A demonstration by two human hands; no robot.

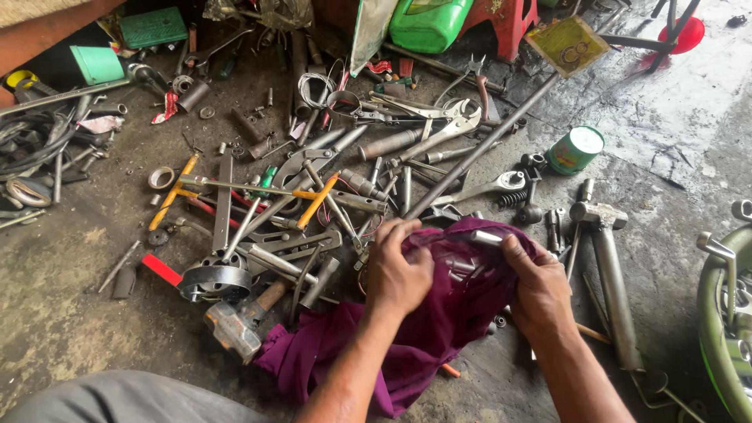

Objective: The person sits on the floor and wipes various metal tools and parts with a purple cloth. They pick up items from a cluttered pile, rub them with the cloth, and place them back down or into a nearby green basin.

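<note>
My left hand (397, 270) is clenched on a bunched purple rag (439, 313) that lies on the grimy floor. My right hand (539, 286) grips the rag's other side, and a short shiny metal rod (486, 237) sticks out of the cloth by its thumb. The rag trails down toward my knee (125, 399) at the bottom left. What else the cloth wraps is hidden.
A heap of wrenches, pliers, screwdrivers and sockets (329, 188) covers the floor ahead. A hammer (239, 321) lies left of the rag. A long steel bar (482, 149) runs diagonally. A green tin (576, 149), a heavy metal tool (607, 266) and a wheel rim (724, 313) sit to the right.
</note>
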